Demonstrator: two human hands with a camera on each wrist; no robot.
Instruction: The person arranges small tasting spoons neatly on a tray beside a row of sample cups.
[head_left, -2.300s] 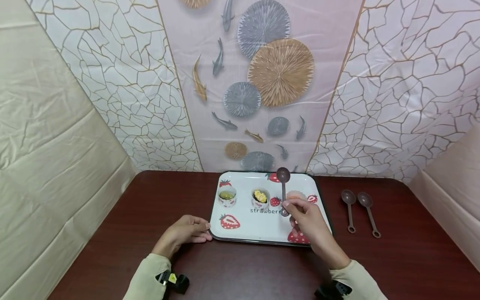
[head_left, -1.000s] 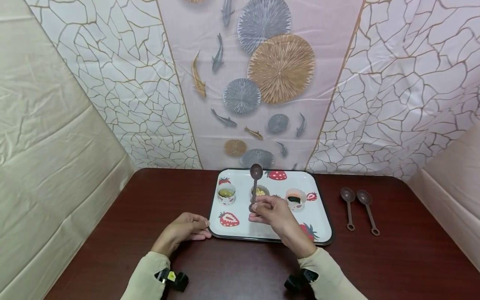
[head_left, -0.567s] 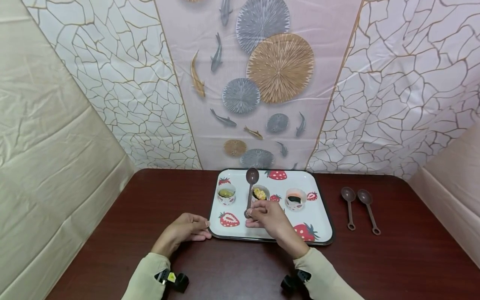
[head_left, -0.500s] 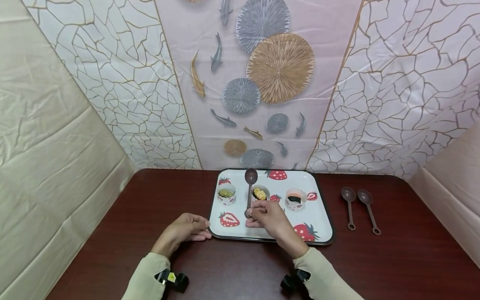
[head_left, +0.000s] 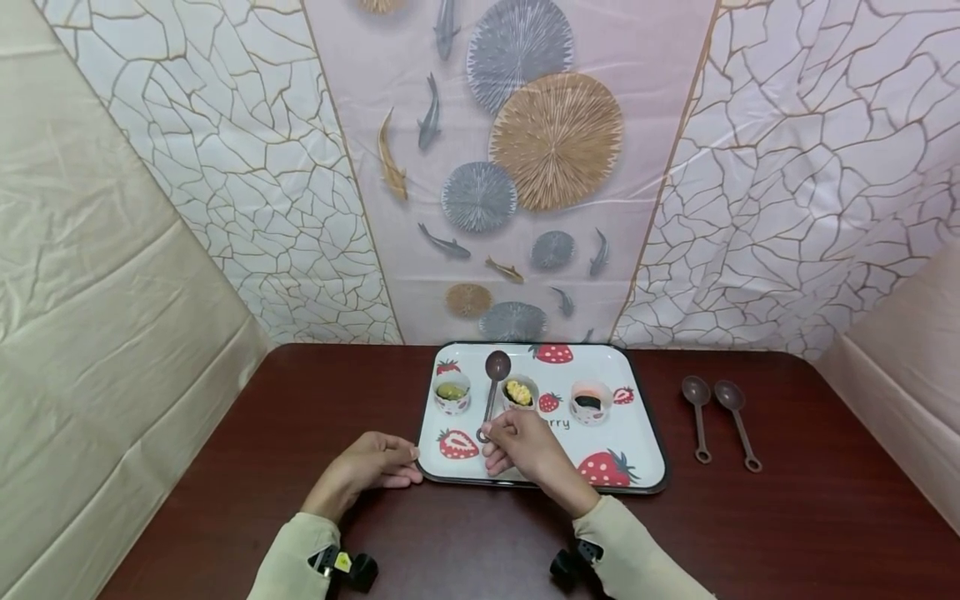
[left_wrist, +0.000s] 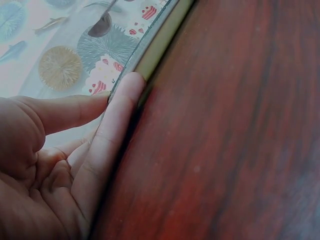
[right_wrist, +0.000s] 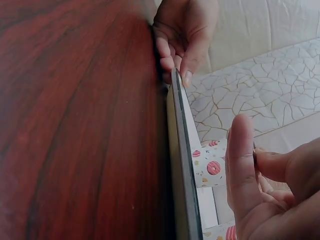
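Note:
My right hand pinches the ring end of a brown spoon between thumb and fingers. The spoon's bowl points away from me, over the strawberry-printed white tray, between the left and middle cups. The left cup holds something green. Yellow bits on a dark layer fill the middle cup, partly behind the right hand. Dark content shows in the right cup. My left hand grips the tray's near left corner, its thumb on the rim and a finger along the outer side.
Two more brown spoons, a left one and a right one, lie on the dark red table to the right of the tray. A patterned cloth hangs behind the table's back edge.
My right hand has carried the spoon leftward from beside the right cup, past the middle cup. Lately the spoon's bowl has moved lower and slightly left. My left hand stays at the tray corner.

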